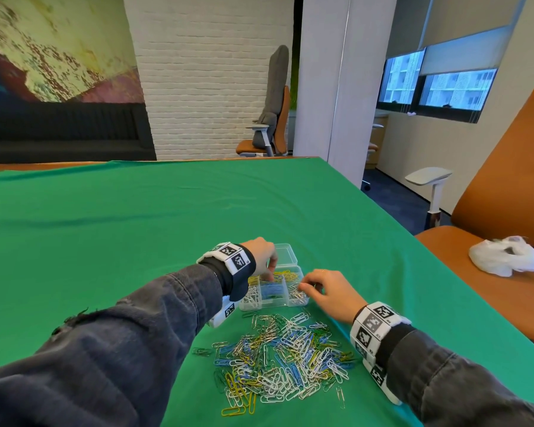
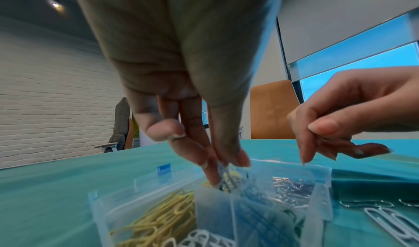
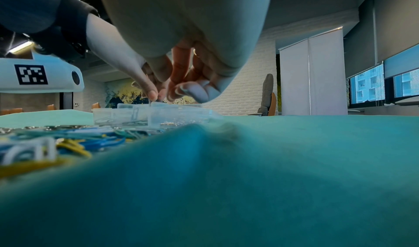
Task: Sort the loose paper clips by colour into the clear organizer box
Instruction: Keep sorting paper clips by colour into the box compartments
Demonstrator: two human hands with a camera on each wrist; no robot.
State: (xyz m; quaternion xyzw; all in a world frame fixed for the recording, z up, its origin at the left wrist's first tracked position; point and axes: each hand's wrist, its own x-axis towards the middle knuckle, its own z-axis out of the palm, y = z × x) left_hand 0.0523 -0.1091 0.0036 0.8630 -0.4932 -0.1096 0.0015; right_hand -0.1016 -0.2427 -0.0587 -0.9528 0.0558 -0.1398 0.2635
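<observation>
The clear organizer box (image 1: 305,300) lies open on the green cloth, its compartments holding yellow, blue, white and silver clips. My left hand (image 1: 270,276) reaches down into its far middle part, and in the left wrist view its fingertips (image 2: 240,159) pinch a blurred, bluish paper clip (image 2: 221,169). My right hand (image 1: 302,286) hovers over the silver compartment (image 2: 292,188) with thumb pressed against curled fingers (image 2: 306,154); whatever sits in that pinch is barely visible. The loose clips (image 1: 278,355) lie in a mixed pile just in front of the box.
The box's lid (image 1: 285,254) lies flat behind it. Bare green cloth (image 1: 136,226) spreads to the left and back. The table edge runs close on the right, beside an orange chair (image 1: 506,195) carrying a white plastic bag (image 1: 503,257).
</observation>
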